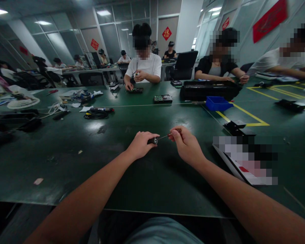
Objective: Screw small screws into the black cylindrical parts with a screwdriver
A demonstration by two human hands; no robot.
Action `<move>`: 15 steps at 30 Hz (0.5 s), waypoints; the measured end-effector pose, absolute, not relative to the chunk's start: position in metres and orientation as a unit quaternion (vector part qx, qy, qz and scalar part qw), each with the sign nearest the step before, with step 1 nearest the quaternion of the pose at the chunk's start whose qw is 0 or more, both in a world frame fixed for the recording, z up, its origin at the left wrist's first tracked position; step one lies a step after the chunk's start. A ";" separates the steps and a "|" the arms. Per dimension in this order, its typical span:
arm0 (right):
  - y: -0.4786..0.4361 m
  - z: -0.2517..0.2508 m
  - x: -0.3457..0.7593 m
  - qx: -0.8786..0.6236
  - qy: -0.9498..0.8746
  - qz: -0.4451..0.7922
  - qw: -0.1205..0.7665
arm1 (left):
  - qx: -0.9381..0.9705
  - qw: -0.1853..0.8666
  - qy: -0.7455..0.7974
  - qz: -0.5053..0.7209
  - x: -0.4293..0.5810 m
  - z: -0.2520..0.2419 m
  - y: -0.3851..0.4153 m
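My left hand (139,145) is closed around a small black part (153,140), round at the end that shows, just above the green table. Most of that part is hidden by my fingers. Opposite it, my right hand (187,145) pinches a thin screwdriver (163,137). Its narrow shaft points left at the part's exposed end. Whether the tip touches the part is too small to tell.
A white box or booklet (232,162) lies right of my right forearm, with black brackets (237,128) beyond. Farther off are a blue bin (218,103), a circuit-board device (163,99) and a bundled black cable (98,113). A co-worker (143,67) works across the table (73,169).
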State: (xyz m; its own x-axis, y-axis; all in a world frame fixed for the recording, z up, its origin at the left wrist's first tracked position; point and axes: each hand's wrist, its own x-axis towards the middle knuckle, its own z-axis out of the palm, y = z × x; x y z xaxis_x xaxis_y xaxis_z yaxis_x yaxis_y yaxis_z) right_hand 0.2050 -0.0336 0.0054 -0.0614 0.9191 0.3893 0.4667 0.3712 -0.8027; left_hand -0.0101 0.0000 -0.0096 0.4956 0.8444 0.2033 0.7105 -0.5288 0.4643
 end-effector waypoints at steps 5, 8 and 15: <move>-0.034 0.008 0.206 -0.524 -0.695 0.199 0.450 | 0.855 0.158 0.451 0.200 -0.009 -0.013 0.002; -0.035 0.009 0.205 -0.530 -0.691 0.188 0.454 | 0.855 0.161 0.448 0.204 -0.009 -0.013 0.002; -0.034 0.010 0.207 -0.548 -0.679 0.177 0.455 | 0.825 0.202 0.465 0.248 -0.008 -0.007 0.000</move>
State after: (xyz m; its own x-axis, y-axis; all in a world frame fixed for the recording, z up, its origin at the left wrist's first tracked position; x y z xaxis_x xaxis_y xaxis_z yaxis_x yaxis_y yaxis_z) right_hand 0.2068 -0.0345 0.0098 0.0146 0.9053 0.4244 0.5827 0.3372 -0.7394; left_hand -0.0083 -0.0002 -0.0067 0.4440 0.8683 0.2212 0.6685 -0.4854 0.5634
